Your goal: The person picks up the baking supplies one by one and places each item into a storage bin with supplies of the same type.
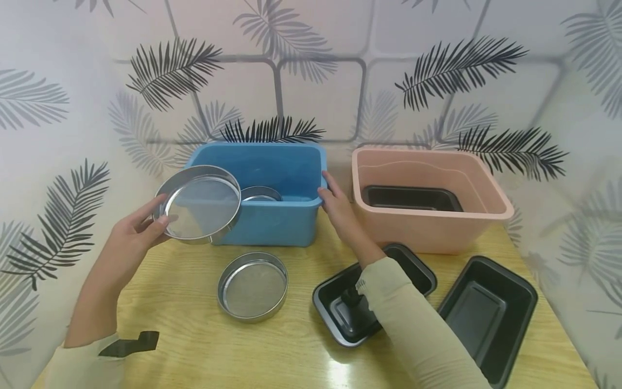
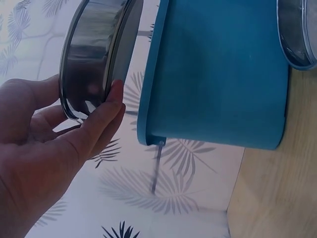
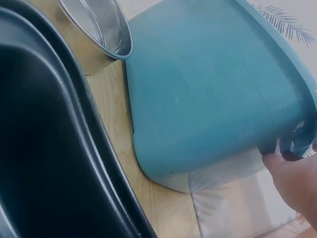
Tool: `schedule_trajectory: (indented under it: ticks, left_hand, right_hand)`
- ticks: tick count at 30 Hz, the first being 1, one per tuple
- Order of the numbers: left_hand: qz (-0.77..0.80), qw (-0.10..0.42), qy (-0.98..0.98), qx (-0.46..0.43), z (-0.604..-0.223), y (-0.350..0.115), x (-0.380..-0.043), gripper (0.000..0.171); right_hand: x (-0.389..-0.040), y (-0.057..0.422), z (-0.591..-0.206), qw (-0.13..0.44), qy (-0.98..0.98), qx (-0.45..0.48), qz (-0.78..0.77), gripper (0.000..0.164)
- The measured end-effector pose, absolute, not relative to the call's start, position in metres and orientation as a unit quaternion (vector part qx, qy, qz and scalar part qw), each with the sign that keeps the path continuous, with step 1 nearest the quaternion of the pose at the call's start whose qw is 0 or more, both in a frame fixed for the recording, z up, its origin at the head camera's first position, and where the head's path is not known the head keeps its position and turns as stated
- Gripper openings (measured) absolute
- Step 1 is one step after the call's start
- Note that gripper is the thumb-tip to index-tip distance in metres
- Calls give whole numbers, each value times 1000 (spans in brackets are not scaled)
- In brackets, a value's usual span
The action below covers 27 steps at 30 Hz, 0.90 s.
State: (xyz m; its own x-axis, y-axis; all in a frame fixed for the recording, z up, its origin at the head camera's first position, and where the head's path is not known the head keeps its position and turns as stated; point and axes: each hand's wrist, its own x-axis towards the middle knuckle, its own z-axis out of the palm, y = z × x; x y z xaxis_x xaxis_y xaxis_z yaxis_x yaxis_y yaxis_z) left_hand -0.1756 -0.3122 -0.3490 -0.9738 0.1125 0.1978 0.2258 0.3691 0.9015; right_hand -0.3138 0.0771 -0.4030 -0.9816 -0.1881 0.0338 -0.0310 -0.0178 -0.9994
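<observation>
Head view: bright, diffuse illumination; glare spot on the near table [image 1: 194,302]. Left wrist view: dimmer, cool-toned; bright reflections streak the round metal pan [image 2: 91,54]. Right wrist view: soft detail, deep shadow inside the black pan [image 3: 39,129].

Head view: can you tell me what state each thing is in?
Held round pan: tilted, in the left hand.
Blue bin: upright, open, held by the right hand, another round pan inside.
Pink bin: upright, open, dark pan inside.
Front round pan: open side up.
Middle dark pan: open side up, partly hidden by sleeve.
Rightmost dark pan: open side up.
</observation>
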Motion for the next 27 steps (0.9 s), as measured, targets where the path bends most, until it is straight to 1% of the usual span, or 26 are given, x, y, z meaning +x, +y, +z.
schedule_trajectory:
  ticks: [9, 20, 27]
  left_hand:
    - [-532, 16, -839, -113, -336, -301, -216, 63]
    - [-500, -11, -858, -121, -324, -290, -266, 63]
    - [-501, -46, -856, -115, -321, -282, -301, 62]
  right_hand:
    - [-314, 78, -405, 46, 706, -77, -702, 55]
    - [-313, 80, -405, 42, 707, -79, -702, 55]
    - [-312, 78, -403, 39, 711, -78, -698, 55]
